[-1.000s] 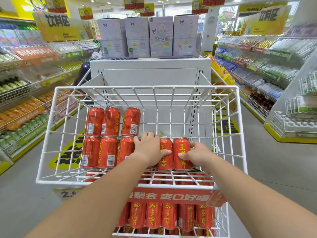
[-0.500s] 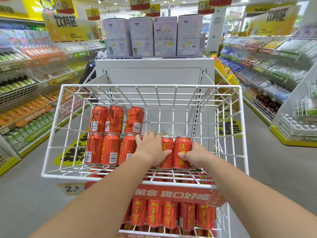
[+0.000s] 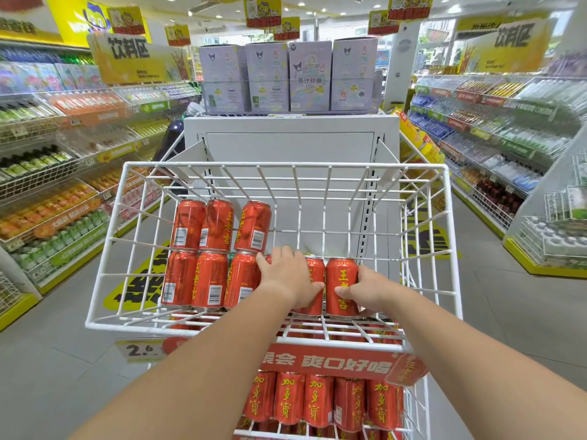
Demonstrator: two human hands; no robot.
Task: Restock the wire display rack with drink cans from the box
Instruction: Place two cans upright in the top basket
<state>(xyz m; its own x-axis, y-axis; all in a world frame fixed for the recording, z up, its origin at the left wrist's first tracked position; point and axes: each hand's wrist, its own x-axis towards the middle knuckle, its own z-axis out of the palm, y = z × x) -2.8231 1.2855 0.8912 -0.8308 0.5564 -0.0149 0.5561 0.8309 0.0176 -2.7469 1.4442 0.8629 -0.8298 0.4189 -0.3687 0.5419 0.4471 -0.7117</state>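
Observation:
A white wire display rack [image 3: 286,168] stands in front of me, its top basket holding red drink cans. Several cans [image 3: 216,227] lie stacked in two rows at the basket's left. My left hand [image 3: 290,277] grips a red can [image 3: 316,281] in the front row, fingers curled over its top. My right hand [image 3: 368,290] holds the neighbouring red can [image 3: 341,285] from its right side, thumb on its front. The lower tier holds a row of upright red cans [image 3: 317,403]. No box is in view.
Purple cartons [image 3: 289,76] sit on a white cabinet [image 3: 290,144] behind the rack. Stocked drink shelves line the aisle on the left [image 3: 57,185] and right [image 3: 495,147]. A red banner [image 3: 330,362] and a price tag [image 3: 141,350] hang on the basket's front edge.
Both hands stay on the same two front-row cans and shift them slightly. The camera has moved a little, so the rack sits further right in view.

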